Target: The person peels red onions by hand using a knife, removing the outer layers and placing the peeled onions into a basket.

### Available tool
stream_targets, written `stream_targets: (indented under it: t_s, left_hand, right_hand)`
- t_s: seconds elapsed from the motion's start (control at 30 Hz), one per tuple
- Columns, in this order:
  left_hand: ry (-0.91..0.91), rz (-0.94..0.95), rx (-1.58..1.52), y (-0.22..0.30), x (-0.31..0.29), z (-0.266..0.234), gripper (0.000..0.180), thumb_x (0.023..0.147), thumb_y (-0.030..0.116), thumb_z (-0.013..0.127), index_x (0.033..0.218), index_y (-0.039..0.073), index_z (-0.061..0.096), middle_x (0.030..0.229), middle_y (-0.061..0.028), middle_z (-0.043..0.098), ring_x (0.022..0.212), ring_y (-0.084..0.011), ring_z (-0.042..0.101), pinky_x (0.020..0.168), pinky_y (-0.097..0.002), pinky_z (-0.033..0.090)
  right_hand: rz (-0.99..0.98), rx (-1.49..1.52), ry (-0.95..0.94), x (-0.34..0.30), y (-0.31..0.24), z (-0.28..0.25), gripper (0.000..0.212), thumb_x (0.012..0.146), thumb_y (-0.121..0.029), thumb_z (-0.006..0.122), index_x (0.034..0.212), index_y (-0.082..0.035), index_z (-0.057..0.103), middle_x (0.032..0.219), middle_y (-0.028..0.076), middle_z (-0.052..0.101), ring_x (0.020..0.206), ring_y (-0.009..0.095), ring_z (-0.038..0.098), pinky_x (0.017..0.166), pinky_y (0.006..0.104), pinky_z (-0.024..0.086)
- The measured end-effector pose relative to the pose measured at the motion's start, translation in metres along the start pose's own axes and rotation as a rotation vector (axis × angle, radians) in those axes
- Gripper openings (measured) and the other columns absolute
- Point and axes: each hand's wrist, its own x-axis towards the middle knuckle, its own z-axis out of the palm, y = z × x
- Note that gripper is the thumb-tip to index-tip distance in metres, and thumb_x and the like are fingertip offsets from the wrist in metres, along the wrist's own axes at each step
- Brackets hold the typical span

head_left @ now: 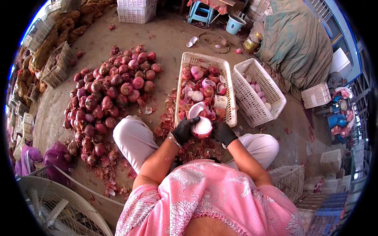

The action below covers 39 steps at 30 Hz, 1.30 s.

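My left hand, in a black glove, grips a red onion whose pale cut face is turned up. On the onion's other side is my right hand, also in a black glove, with its fingers curled; what it holds, if anything, is hidden. Both hands are over the near end of a white plastic crate. Inside it lie red onions, pale peeled pieces, loose skins and a white cup-like piece. A second white crate on the right contains several peeled onions.
A large heap of red onions spreads over the floor at left. Skins litter the ground around the crate. Farther back are a blue stool, a light-blue bucket and a quilted cover. A round fan guard stands at lower left.
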Motion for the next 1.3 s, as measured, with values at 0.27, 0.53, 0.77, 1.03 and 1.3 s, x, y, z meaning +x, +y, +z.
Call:
stream_targets:
  t_s: [0.27,0.53,0.77,1.03,1.3]
  left_hand:
    - [-0.129,-0.065,-0.332,-0.013,0.0,-0.008,0.036,0.096,0.026,0.046,0.122,0.002,0.048,0.117,-0.0163,0.058,0.109,-0.0294,0.057,0.098,-0.0453,0.044]
    - [0.049,-0.051,-0.064,-0.031,-0.002,-0.007,0.045,0.095,0.042,0.044,0.116,0.004,0.054,0.107,-0.0172,0.063,0.096,-0.0289,0.063,0.089,-0.0417,0.05]
    - [0.193,0.005,0.147,-0.007,-0.014,0.028,0.048,0.09,0.05,0.05,0.115,0.009,0.055,0.101,-0.0099,0.064,0.087,-0.0214,0.064,0.072,-0.0334,0.054]
    - [0.253,-0.091,-0.002,-0.001,0.013,0.063,0.056,0.086,0.05,0.055,0.122,0.007,0.051,0.113,-0.014,0.061,0.098,-0.0299,0.062,0.085,-0.0421,0.052]
    - [0.179,0.074,0.035,0.023,0.048,0.115,0.057,0.087,0.041,0.058,0.125,0.001,0.044,0.121,-0.0198,0.055,0.107,-0.0371,0.057,0.094,-0.0483,0.047]
  right_hand:
    - [0.164,0.459,-0.031,-0.032,-0.018,-0.022,0.034,0.084,-0.022,0.066,0.111,-0.003,0.062,0.083,0.004,0.067,0.075,0.011,0.058,0.07,0.0291,0.048]
    - [0.505,0.85,-0.286,-0.007,0.0,0.017,0.036,0.075,-0.039,0.075,0.085,-0.005,0.066,0.062,0.003,0.056,0.043,0.014,0.045,0.042,0.0269,0.038]
    - [0.529,1.732,0.078,0.001,0.055,0.035,0.03,0.084,-0.025,0.065,0.108,-0.007,0.06,0.091,0.008,0.066,0.077,0.02,0.065,0.062,0.0335,0.055]
    - [0.384,1.889,0.157,0.003,0.08,0.014,0.017,0.084,-0.028,0.065,0.091,-0.013,0.062,0.07,-0.001,0.059,0.055,0.013,0.054,0.048,0.0266,0.045]
    - [0.404,2.164,0.284,0.002,0.116,0.009,0.013,0.083,-0.029,0.067,0.083,-0.018,0.059,0.054,-0.005,0.052,0.039,0.008,0.047,0.031,0.0209,0.035]
